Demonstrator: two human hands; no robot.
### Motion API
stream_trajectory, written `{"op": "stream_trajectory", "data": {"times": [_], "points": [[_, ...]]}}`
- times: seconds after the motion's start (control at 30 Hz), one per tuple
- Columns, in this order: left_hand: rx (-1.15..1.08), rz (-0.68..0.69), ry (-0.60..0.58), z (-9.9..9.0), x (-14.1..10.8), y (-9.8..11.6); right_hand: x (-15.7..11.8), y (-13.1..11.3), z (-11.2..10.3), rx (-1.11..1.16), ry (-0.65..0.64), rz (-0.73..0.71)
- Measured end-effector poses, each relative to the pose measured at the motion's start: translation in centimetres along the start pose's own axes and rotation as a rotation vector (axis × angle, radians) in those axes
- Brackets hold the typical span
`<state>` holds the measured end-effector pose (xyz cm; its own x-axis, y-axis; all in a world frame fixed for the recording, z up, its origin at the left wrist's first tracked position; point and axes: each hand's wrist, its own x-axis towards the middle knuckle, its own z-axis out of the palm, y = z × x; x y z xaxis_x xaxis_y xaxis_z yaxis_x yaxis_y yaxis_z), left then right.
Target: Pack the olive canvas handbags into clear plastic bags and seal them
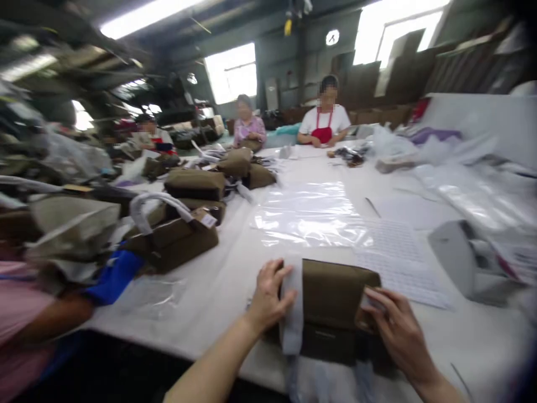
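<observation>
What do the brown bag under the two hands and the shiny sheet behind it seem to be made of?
The brown bag looks like matte woven fabric, perhaps canvas: dull olive-brown, no gloss, soft folded edges. The pale strap across it looks like wrapped or padded cloth; blur leaves this open. The left hand and right hand rest on the bag. The shiny sheet looks like thin clear plastic film: transparent, wrinkled, with bright glare.

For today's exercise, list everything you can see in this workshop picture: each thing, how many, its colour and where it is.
Brown bag: one, olive-brown, near table edge, under both hands.
White strap: one, wrapped over the brown bag.
Other bags: several, olive-brown, stacked at left.
Plastic sheet: one, clear, mid-table.
Printed paper: one, white, right of the brown bag.
Table: one, white.
Seated people: three, far end.
Neighbour's arm: one, pink sleeve, far left.
Left hand: on the strap.
Right hand: fingers on the bag's right end.
</observation>
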<state>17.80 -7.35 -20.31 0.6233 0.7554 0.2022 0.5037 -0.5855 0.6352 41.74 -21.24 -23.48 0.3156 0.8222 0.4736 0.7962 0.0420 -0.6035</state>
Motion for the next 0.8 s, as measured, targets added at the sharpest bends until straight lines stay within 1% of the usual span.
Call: {"op": "stream_trajectory", "data": {"times": [0.03, 0.1, 0.17, 0.27, 0.33, 0.43, 0.47, 0.5, 0.57, 0.63, 0.67, 0.7, 0.73, 0.8], "points": [[0.001, 0.022, 0.009, 0.2, 0.6, -0.5, -0.7, 0.5, -0.7, -0.009, 0.005, 0.014], [0.014, 0.051, 0.009, 0.4, 1.6, -1.1, -0.5, 1.0, -1.2, 0.011, -0.035, 0.004], [0.055, 0.078, -0.013, 0.1, 2.4, -1.2, 1.2, 1.0, -1.0, -0.016, -0.091, -0.041], [0.077, 0.107, -0.076, -0.4, 3.3, -0.9, 4.2, 0.8, -0.6, -0.164, -0.124, -0.127], [0.051, 0.125, -0.097, -0.6, 3.6, -1.0, 5.8, 0.8, -0.5, -0.217, -0.238, -0.145], [0.071, 0.125, -0.069, -0.7, 3.0, -1.6, 7.1, 0.5, -0.8, -0.201, -0.487, -0.139], [0.091, 0.12, -0.059, -0.8, 2.6, -2.0, 7.4, 0.2, -0.9, -0.198, -0.535, -0.146], [0.113, 0.116, -0.044, -0.9, 2.1, -2.3, 7.5, -0.1, -0.8, -0.209, -0.556, -0.156], [0.184, 0.107, 0.026, -1.0, 1.3, -2.6, 7.5, -0.9, -0.4, -0.274, -0.557, -0.179], [0.302, 0.125, 0.15, -1.0, 0.8, -2.2, 7.3, -1.6, 0.6, -0.393, -0.531, -0.197], [0.368, 0.161, 0.207, -0.8, 0.7, -1.7, 7.1, -1.8, 1.2, -0.458, -0.505, -0.212], [0.431, 0.217, 0.238, -0.4, 0.7, -1.0, 6.9, -1.9, 1.8, -0.513, -0.476, -0.236], [0.486, 0.282, 0.239, 0.0, 0.7, -0.3, 6.7, -1.8, 2.4, -0.554, -0.444, -0.271], [0.576, 0.375, 0.197, 1.1, 1.1, 1.0, 6.3, -1.4, 3.5, -0.595, -0.385, -0.354]]}}
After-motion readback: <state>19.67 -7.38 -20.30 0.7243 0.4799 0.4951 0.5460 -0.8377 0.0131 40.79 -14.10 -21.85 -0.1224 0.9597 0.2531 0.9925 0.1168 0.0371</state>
